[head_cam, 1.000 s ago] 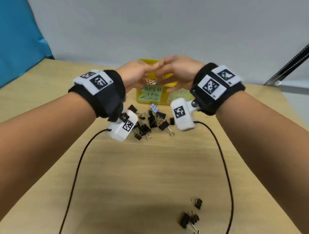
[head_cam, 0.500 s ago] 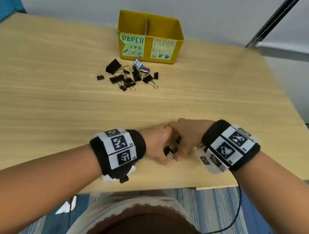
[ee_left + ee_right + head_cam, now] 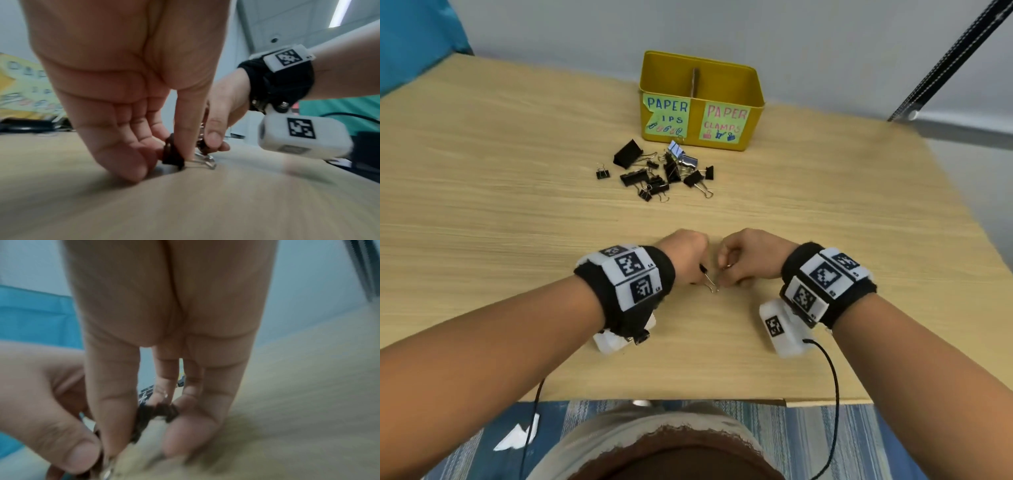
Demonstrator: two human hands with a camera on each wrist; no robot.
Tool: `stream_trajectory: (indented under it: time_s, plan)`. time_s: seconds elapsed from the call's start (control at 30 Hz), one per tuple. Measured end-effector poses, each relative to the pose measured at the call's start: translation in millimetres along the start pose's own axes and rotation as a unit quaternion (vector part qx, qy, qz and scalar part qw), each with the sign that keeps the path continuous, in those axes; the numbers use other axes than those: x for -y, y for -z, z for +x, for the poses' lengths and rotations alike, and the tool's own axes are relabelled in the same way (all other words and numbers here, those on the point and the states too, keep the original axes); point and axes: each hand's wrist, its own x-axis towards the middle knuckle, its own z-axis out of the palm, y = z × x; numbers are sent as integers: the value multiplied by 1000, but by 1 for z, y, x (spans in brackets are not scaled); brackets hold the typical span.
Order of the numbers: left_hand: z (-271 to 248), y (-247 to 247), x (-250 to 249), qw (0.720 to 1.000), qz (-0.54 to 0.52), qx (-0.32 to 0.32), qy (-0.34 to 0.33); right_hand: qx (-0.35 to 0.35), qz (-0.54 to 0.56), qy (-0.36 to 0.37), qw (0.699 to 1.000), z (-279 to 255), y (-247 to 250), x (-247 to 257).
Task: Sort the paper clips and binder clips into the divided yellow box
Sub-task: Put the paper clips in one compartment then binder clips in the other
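Both hands work close together near the table's (image 3: 517, 205) front edge. My left hand (image 3: 697, 274) pinches a small black binder clip (image 3: 172, 152) between thumb and fingers, and its wire handle (image 3: 710, 284) lies on the wood. My right hand (image 3: 726, 277) pinches black binder clips (image 3: 156, 412) between its thumb and curled fingers, just right of the left hand. How many it holds I cannot tell. The divided yellow box (image 3: 755, 120) stands at the far middle, labelled for paper clips on the left and paper clamps on the right.
A pile of black binder clips (image 3: 661, 171) lies just in front of the box, one small clip (image 3: 602, 173) apart at its left. Camera cables (image 3: 834, 394) trail off the front edge. A black pole (image 3: 941, 65) slants at the far right.
A second ago both hands were up at the yellow box; they came back to the table's near edge. Since half a second ago they have parted slightly, each holding clips.
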Motion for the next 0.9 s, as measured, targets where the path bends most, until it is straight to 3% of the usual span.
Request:
stream_trajectory:
  time_s: [0.1,0.23,0.33,0.43,0.57,0.67,0.9]
  plan:
    - [10,26,21,997,-49,-37,49,-57,81,-3,995,17,18,-2]
    - [24,60,49,981,-101,-135,100,-100,142,-27,984,46,40,2]
    - [36,77,68,969,-125,-176,122,-175,127,-33,976,72,57,17]
    - [49,81,80,974,-87,-144,153,-222,-11,-51,974,93,67,37]
    - [60,76,91,981,14,-88,174,-179,-149,-53,971,119,61,46]
    - [63,76,95,987,3,-52,155,-159,-161,-36,973,128,59,45]
    - [59,80,91,993,20,-51,102,-110,-134,-13,985,119,66,39]
